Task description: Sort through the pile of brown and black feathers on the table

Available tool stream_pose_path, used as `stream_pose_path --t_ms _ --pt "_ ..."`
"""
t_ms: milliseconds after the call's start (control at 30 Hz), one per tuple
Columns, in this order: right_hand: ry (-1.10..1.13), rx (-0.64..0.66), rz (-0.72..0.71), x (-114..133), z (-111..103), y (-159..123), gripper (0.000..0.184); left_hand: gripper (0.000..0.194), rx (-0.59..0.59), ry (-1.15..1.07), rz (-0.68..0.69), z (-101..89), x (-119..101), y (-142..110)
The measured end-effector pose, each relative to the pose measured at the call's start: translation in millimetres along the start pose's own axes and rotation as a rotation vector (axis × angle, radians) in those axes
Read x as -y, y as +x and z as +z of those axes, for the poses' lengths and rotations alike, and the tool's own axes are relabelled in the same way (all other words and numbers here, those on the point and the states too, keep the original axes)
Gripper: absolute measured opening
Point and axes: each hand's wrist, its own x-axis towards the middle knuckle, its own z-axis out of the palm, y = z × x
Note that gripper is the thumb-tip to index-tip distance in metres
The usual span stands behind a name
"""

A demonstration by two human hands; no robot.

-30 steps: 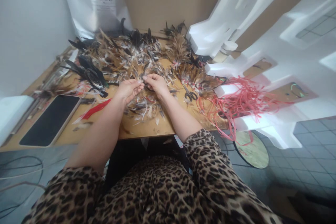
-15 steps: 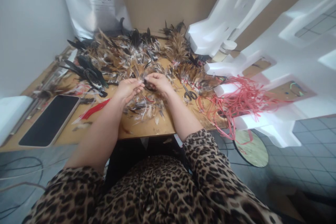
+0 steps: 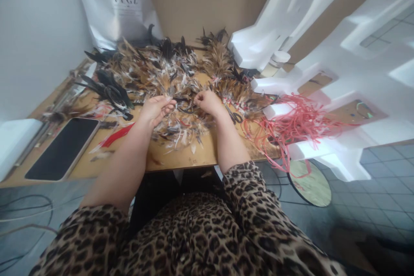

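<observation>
Low over the wooden table (image 3: 166,159), my left hand (image 3: 157,110) pinches a small brown feather tuft (image 3: 164,84) between thumb and forefinger, its other fingers loosely curled. My right hand (image 3: 209,102) is a short way to the right, its fingertips pressed together. Whatever those fingertips hold is too small to make out. A thin dark strip (image 3: 183,99) shows between the hands; I cannot tell if either one holds it. Loose pale and brown feathers (image 3: 181,131) lie just below the hands. Dark-handled scissors (image 3: 236,117) rest partly behind my right forearm.
Brown feather bunches (image 3: 142,67) cover the table's back. Long black feathers (image 3: 110,88), red strips (image 3: 116,136) and a phone (image 3: 63,148) lie left. Tangled pink ribbon (image 3: 297,120) hangs over white foam (image 3: 304,151) at right, near a lidded jar (image 3: 276,62).
My right hand has moved right, away from my left hand, opening a gap where the dark strip shows. My left hand has barely moved.
</observation>
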Motion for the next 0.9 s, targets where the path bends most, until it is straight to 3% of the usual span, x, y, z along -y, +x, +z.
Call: stream_pose_path --t_ms 233,400,500,667,900 --pt "-0.025 -0.010 0.068 2.2 9.5 1.4 0.021 0.007 -0.009 -0.009 -0.001 1.3 -1.2 -1.6" --pt "0.043 -0.173 0.059 5.1 22.1 4.4 0.038 0.007 -0.010 -0.030 0.004 0.0 0.1 -0.3" --pt "0.017 -0.216 0.046 5.8 29.3 5.5 0.032 0.007 -0.007 -0.037 0.009 -1.3 1.2 1.2" --pt "-0.058 -0.165 0.043 5.2 34.5 7.5 0.020 0.005 -0.007 -0.061 0.017 -2.7 1.2 2.6" --pt "0.132 -0.420 -0.148 8.1 17.9 5.9 0.021 0.001 -0.001 -0.139 -0.027 -6.4 -1.7 5.3"
